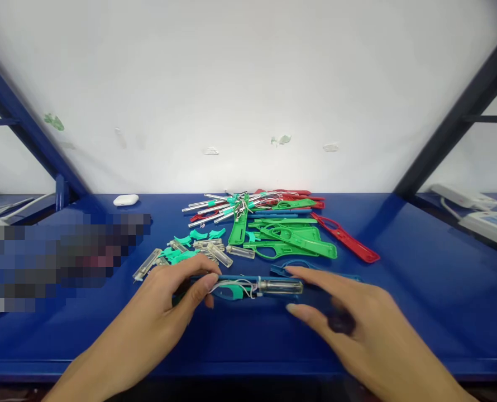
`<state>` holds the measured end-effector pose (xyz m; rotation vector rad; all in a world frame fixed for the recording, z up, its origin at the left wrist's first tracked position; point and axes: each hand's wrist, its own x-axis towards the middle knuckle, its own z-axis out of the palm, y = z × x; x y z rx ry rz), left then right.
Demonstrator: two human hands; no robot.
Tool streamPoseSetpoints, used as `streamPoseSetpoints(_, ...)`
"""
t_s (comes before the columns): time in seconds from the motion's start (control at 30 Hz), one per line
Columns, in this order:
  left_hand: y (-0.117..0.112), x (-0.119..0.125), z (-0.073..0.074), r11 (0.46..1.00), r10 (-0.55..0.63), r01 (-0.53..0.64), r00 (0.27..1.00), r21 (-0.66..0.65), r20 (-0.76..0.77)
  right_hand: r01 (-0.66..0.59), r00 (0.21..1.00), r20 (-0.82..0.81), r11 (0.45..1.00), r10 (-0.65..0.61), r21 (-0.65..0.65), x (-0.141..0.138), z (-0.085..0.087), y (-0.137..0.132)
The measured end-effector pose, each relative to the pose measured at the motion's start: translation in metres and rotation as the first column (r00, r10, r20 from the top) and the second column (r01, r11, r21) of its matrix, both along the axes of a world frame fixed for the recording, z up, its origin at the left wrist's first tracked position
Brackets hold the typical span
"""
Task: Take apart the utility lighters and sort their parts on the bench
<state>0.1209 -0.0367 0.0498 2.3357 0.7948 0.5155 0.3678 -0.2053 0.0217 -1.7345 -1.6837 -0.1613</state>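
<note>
My left hand (173, 293) pinches the left part of a partly assembled utility lighter (257, 286). It has a blue half-shell, a green trigger (234, 291), white wires and a clear fuel tank (281, 287) at its right end. Around that tank end, my right hand (359, 312) is open, thumb and fingers apart. Behind its fingertips lies another blue shell half (292, 264), partly covered by the hand. Several clear fuel tanks (220, 255) and loose green triggers (184, 256) are heaped just beyond my left hand.
Farther back on the blue table (248, 346) are metal lighter tubes with wires (206, 209), green shell halves (290, 237) and a red shell half (349, 240). A white earbud case (125, 200) sits at back left. Blue frame posts flank the table; a white wall closes the back.
</note>
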Motion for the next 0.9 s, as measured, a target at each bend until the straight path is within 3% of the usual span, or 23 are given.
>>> streamPoseSetpoints(0.1, -0.001, 0.004, -0.002, 0.998, -0.030, 0.030, 1.000, 0.048, 0.002, -0.058, 0.994, -0.097, 0.996, 0.052, -0.061, -0.010, 0.001, 0.014)
streamPoseSetpoints(0.2, -0.003, 0.003, -0.006, 0.975, 0.020, -0.023, 1.000, 0.219, 0.018, -0.057, 0.989, -0.137, 0.997, 0.049, -0.056, -0.009, -0.002, 0.018)
streamPoseSetpoints(0.33, -0.006, 0.002, -0.016, 0.880, -0.030, 0.000, 0.998, 0.475, 0.056, -0.035, 0.989, -0.142, 0.999, 0.031, -0.021, -0.008, -0.007, 0.015)
streamPoseSetpoints(0.5, -0.005, 0.005, -0.022, 0.754, -0.141, 0.090, 0.990, 0.651, 0.027, -0.011, 0.993, -0.117, 1.000, 0.010, -0.006, -0.010, -0.015, 0.014)
streamPoseSetpoints(0.6, -0.005, 0.005, -0.023, 0.718, -0.140, 0.089, 0.990, 0.691, 0.019, 0.006, 0.997, -0.081, 1.000, -0.008, -0.023, -0.009, -0.020, 0.015)
streamPoseSetpoints(0.9, 0.000, 0.009, -0.026, 0.688, -0.127, 0.063, 0.991, 0.723, 0.035, 0.101, 0.993, 0.063, 0.995, -0.100, -0.008, -0.008, -0.027, 0.013)
